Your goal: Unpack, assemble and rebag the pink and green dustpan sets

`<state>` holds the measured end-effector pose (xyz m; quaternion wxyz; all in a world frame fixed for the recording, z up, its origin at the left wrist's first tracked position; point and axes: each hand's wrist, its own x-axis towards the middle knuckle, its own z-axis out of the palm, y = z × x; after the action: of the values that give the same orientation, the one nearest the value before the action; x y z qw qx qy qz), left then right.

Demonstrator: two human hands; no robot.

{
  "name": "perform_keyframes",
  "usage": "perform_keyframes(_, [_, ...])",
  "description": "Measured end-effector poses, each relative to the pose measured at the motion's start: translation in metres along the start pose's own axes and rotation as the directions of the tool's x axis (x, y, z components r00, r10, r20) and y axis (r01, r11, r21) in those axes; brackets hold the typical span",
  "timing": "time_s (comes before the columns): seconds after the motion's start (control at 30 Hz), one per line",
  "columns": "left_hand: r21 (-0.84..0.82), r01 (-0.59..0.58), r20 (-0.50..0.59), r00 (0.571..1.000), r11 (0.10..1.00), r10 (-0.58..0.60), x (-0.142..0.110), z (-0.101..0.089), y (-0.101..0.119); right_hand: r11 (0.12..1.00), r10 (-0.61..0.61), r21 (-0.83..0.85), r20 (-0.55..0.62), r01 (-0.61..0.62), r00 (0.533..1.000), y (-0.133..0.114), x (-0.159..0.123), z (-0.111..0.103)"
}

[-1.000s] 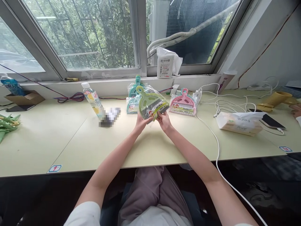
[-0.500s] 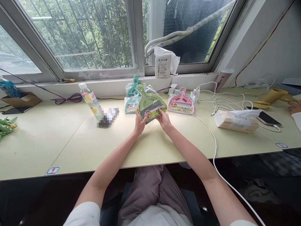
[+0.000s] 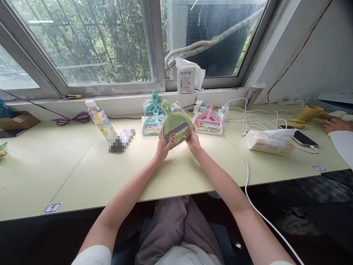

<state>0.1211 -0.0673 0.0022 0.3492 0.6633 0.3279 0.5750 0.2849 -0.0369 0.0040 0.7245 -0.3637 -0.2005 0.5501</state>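
Observation:
A green mini dustpan-and-brush set (image 3: 175, 125) in a clear plastic pack is lifted above the pale desk (image 3: 82, 165), handle pointing away from me. My left hand (image 3: 162, 148) pinches its lower left corner. My right hand (image 3: 193, 142) grips its lower right corner. Behind it, two teal sets (image 3: 151, 123) lie stacked by the window ledge, and a pink set (image 3: 208, 122) lies to the right.
A drink bottle (image 3: 99, 119) stands at the left beside a blurred patch. White cables (image 3: 249, 121), a tissue pack (image 3: 268, 141), a phone (image 3: 301, 138) and a yellow object (image 3: 308, 113) lie on the right. Another person's hand (image 3: 332, 125) rests at the far right edge.
The green set has been turned from tilted to nearly upright and squared between both hands. The view has shifted slightly right. The other person's hand has come further into view.

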Motion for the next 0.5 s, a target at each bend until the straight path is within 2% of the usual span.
perform_keyframes(0.1, [0.009,0.027,-0.04,0.999,1.0,-0.027,0.003,-0.004,0.004,1.0,0.01,-0.021,0.183,-0.007,0.983,-0.006,-0.003,0.001])
perform_keyframes(0.17, [0.005,0.037,-0.073,0.997,0.999,-0.036,0.006,-0.009,0.004,0.998,0.032,-0.055,0.327,-0.015,0.944,-0.01,-0.005,0.001])
perform_keyframes(0.23, [-0.006,0.04,-0.085,0.996,0.999,-0.041,0.009,-0.013,0.001,0.996,0.044,-0.086,0.401,-0.01,0.915,-0.01,-0.007,0.0])
perform_keyframes(0.5, [-0.064,0.077,-0.006,0.997,0.995,-0.078,0.01,-0.014,-0.009,0.996,-0.019,-0.075,0.338,0.047,0.941,-0.003,-0.005,-0.001])
